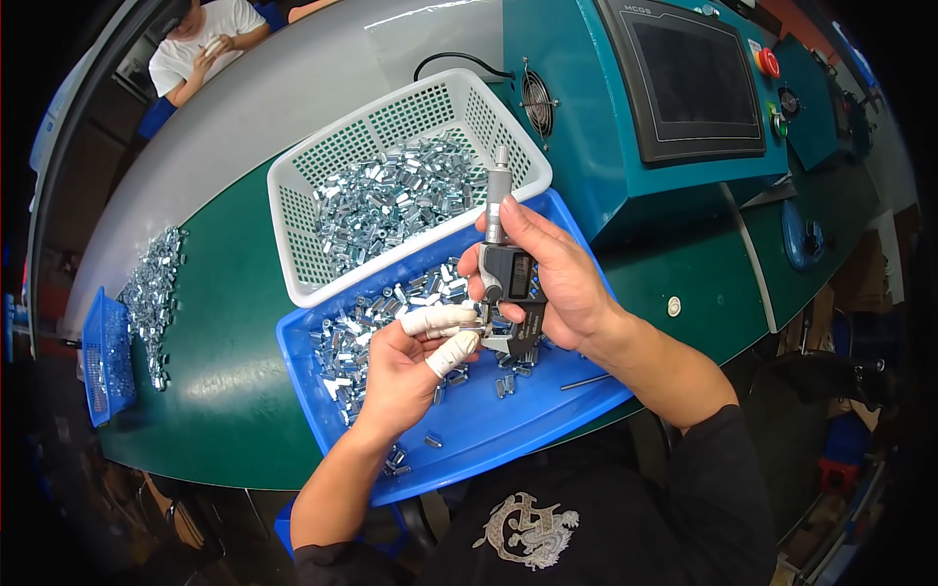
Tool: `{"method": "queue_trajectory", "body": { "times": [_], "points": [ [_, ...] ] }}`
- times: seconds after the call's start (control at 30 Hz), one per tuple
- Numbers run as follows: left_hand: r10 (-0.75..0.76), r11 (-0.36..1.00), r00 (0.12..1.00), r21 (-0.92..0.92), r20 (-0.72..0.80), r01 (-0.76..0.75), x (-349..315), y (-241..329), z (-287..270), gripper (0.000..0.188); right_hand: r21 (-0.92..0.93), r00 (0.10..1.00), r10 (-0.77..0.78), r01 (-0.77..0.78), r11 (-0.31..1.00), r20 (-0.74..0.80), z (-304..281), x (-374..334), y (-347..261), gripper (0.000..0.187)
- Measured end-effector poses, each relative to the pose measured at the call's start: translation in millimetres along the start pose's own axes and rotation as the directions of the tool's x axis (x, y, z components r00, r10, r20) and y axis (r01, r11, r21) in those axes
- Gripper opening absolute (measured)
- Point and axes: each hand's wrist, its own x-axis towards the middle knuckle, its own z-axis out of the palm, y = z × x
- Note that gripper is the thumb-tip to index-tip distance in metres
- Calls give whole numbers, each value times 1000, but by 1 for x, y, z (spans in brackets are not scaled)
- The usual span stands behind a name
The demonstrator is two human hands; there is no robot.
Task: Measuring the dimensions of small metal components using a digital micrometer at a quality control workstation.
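My right hand is closed around a digital micrometer, its thimble pointing away from me and its small display facing up. White tape or finger cots cover the thumb and fingers of my left hand. Between those fingertips it pinches a small shiny long hex nut, right at the micrometer's jaws; whether the jaws touch it I cannot tell. Both hands are over a blue tray with many loose long hex nuts in it. Beyond it, a white perforated basket holds a large heap of the same nuts.
A teal machine with a dark screen and a red button stands at the back right. Left on the green table are another nut pile and a blue basket. A thin rod lies in the tray. Another person sits across.
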Motion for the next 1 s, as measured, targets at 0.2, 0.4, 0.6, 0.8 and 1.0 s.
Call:
{"method": "queue_trajectory", "body": {
  "times": [0.2,0.4,0.6,0.8,1.0],
  "points": [
    [9,996,999,85,-51,-5,1,-4,-1,22,7,1000,-1,1,1000,27,-1,-1,1,39],
    [374,907,862,330,-343,-262,20,13,-29,20,-8,1000,9,-9,1000,16,0,-1,0,38],
    [567,590,791,784,-230,-195,16,19,-32,24,-21,1000,15,-15,1000,10,0,-1,-1,38],
    [287,18,958,1000,-21,17,10,-11,-35,19,-9,1000,22,-22,1000,-8,4,1,2,41],
    [419,118,905,985,67,-128,15,-4,-26,25,-46,999,17,-19,999,-38,3,-3,-1,37]
  ]
}}
